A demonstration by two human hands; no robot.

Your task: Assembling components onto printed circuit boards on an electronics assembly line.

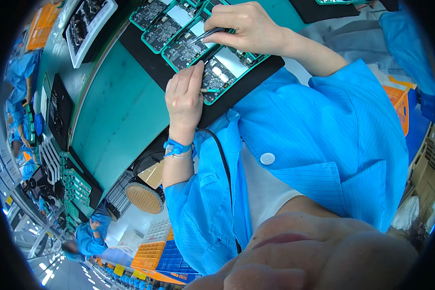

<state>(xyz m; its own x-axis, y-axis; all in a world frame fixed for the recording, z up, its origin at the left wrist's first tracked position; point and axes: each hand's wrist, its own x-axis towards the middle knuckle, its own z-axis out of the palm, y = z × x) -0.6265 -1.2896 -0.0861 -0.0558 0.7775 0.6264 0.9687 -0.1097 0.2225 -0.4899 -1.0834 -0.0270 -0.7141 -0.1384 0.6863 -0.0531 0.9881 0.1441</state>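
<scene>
Several circuit boards sit in green fixtures on a black mat (147,60). My right hand (249,29) is closed on a pair of dark tweezers (209,34), whose tips point down at a circuit board (182,48) in the middle fixture. My left hand (184,96) wears a blue wrist strap. It rests with stretched fingers against the edge of the nearest green fixture (209,100), beside the circuit board (217,75) with a silver plate. My left palm is hidden, and a small green-tipped piece shows by the thumb.
A green work surface (116,96) extends to the left. A white tray (88,29) with dark parts stands at the far left. Green fixtures (76,186) lie further along the bench. A round stool (145,197) and orange and blue crates (152,256) are below. People in blue work nearby.
</scene>
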